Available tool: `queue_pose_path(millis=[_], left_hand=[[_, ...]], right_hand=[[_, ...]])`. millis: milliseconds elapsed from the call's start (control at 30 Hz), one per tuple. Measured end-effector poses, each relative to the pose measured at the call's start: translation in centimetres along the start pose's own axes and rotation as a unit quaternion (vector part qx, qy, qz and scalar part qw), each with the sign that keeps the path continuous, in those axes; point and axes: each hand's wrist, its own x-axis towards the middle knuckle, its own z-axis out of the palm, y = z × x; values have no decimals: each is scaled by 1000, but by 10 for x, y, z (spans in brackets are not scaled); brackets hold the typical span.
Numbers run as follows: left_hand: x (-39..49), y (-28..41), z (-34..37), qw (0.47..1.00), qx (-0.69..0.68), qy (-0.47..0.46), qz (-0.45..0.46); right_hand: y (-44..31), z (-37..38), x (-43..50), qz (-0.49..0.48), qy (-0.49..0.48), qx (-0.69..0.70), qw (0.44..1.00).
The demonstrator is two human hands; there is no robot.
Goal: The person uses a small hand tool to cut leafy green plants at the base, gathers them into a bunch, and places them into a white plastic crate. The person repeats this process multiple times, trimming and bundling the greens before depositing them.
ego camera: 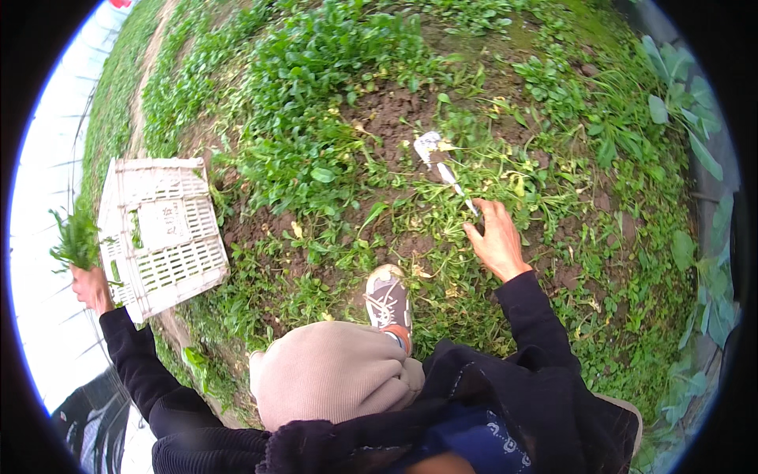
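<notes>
At the far left, my left hand [90, 289] grips a bunch of leafy greens [77, 240], its leaves pointing up. The bunch is beside a white plastic crate [177, 260] with slatted walls; I cannot tell whether they touch. My right hand [496, 240] is low over the plants right of centre, closed around the handle end of a small long-shafted hand tool [448, 176]. The tool's pale head [427, 145] points away from me, over bare soil and cut stems. Glare hides the exact shape of the head.
Dense low leafy greens [320, 77] grow ahead and to the left. Brown soil [394, 112] shows between scattered plants. My shoe [388, 299] is planted below the middle. Larger blue-green leaves [704, 112] line the right edge, and white sheeting [44, 195] runs along the left.
</notes>
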Motion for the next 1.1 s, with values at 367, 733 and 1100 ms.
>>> queue_pose_path(millis=[367,733,1100], left_hand=[[-303,307,10,625,-430,-47,650],[-334,383,62,683,-292,-134,656],[-334,406,63,688,-218,-78,688]], right_hand=[[-25,-17,13,202,-45,343,916],[-90,3,38,124,-42,345,929],[-112,11,133,-36,-202,101,973]])
